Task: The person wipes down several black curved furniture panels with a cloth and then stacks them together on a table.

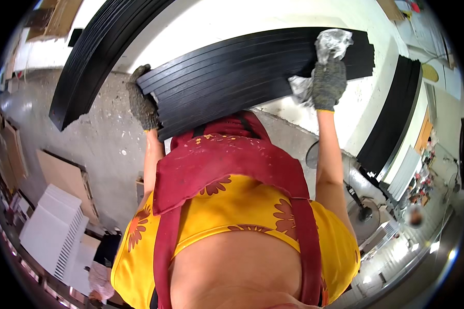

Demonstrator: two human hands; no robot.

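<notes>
A row of long black strips [232, 69] lies side by side across the white table, its near left end reaching out over the table's edge toward my apron. My left hand [142, 100], in a dark grey knit glove, is closed against the left ends of the strips. Near their right end, my right hand [329, 85] wears a matching glove with a yellow cuff. It presses a crumpled whitish wad [334, 44], thin cloth or plastic film, onto the strips. Part of the wad sticks out on both sides of the glove; the fingertips are hidden.
Another stack of black strips [100, 56] sits at the far left, overhanging the white table [211, 23]. More black strips [392, 116] lie on the right. A round-based pedestal [363, 213] stands at lower right. Boards [67, 180] and a pale stack of panels [51, 232] are at lower left.
</notes>
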